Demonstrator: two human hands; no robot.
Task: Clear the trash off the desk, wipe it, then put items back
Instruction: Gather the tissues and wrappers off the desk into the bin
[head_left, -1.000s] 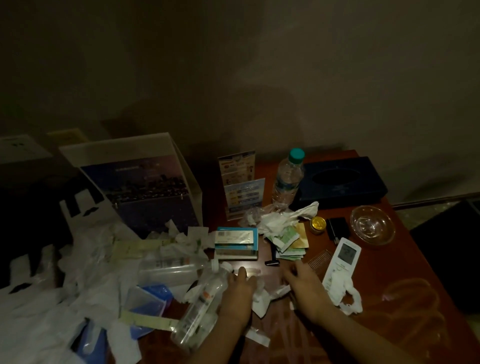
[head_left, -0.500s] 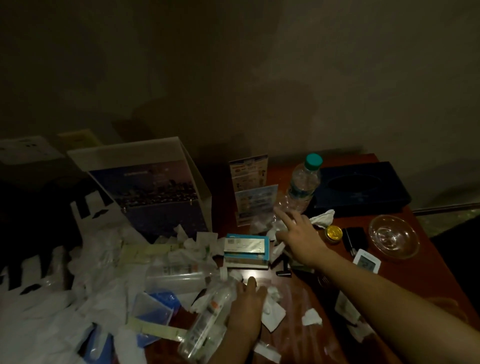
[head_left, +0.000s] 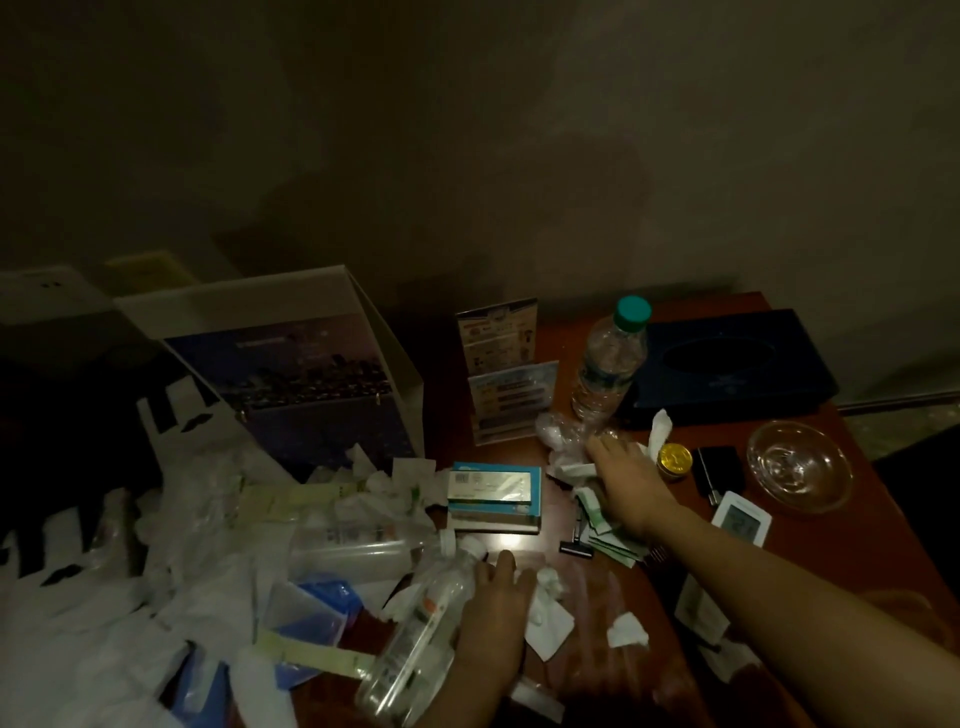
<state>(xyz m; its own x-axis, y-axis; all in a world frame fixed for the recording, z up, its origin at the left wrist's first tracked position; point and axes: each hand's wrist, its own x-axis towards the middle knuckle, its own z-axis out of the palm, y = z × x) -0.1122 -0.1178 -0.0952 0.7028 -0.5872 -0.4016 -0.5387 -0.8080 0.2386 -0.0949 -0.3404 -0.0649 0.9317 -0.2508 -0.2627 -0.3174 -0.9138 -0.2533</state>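
Observation:
On the dim red-brown desk (head_left: 862, 551), my right hand (head_left: 626, 480) reaches to the middle, fingers curled down onto a crumpled wad of paper and clear plastic (head_left: 563, 441) that lies over folded green-white wrappers (head_left: 605, 530). Near the front edge my left hand (head_left: 493, 618) lies flat against an empty clear bottle (head_left: 410, 649) on its side. White tissue scraps (head_left: 628, 631) lie between my arms. A heap of white plastic bags and wrappers (head_left: 197, 519) spreads over the left side, with another empty bottle (head_left: 353, 551) in it.
At the back stand a green-capped water bottle (head_left: 608, 364), a dark tissue box (head_left: 727, 374), menu cards (head_left: 498, 343) and a large white box (head_left: 291, 374). Blue-white cartons (head_left: 493, 488), a razor (head_left: 576, 545), a gold tin (head_left: 674, 460), a glass bowl (head_left: 800, 470) and a white remote (head_left: 740, 522) lie nearby.
My right hand has left the front of the desk, reached back towards the water bottle and come down on the crumpled wad. The left hand has stayed by the lying bottle.

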